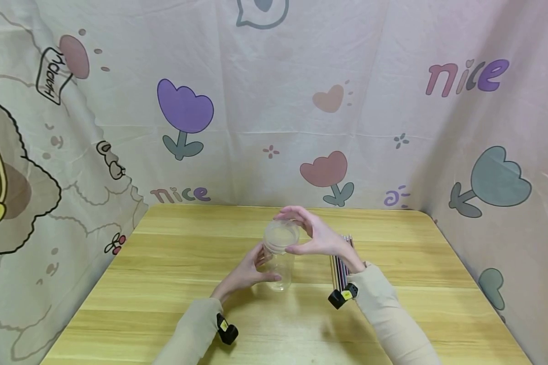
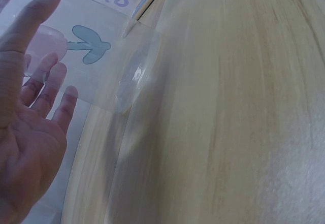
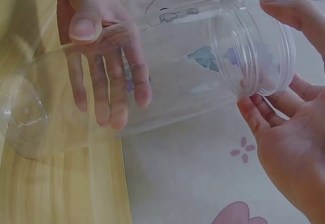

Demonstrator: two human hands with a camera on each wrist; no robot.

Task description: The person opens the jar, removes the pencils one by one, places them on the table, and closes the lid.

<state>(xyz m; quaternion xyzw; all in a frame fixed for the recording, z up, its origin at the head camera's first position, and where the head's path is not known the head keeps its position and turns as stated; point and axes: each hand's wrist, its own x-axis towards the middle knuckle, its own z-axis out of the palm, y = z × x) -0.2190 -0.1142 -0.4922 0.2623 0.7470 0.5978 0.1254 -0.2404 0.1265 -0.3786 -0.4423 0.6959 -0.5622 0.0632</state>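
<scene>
A tall clear plastic jar (image 1: 280,276) stands upright at the middle of the table, topped by a translucent lid (image 1: 281,234). My left hand (image 1: 248,272) holds the jar's body from the left, thumb in front and fingers behind, seen through the clear wall in the right wrist view. Up at the lid, my right hand (image 1: 319,237) grips the rim between thumb and fingers. Below the lid, the ringed neck (image 3: 241,51) shows in the right wrist view. In the left wrist view the jar's rounded base (image 2: 136,79) is close over the wood.
A row of pencils (image 1: 339,268) lies on the wooden table (image 1: 164,284) to the right of the jar, partly hidden under my right forearm. Behind the table hangs a printed cloth (image 1: 265,101) with flowers and lettering. Black wrist cameras (image 1: 227,332) sit on both sleeves.
</scene>
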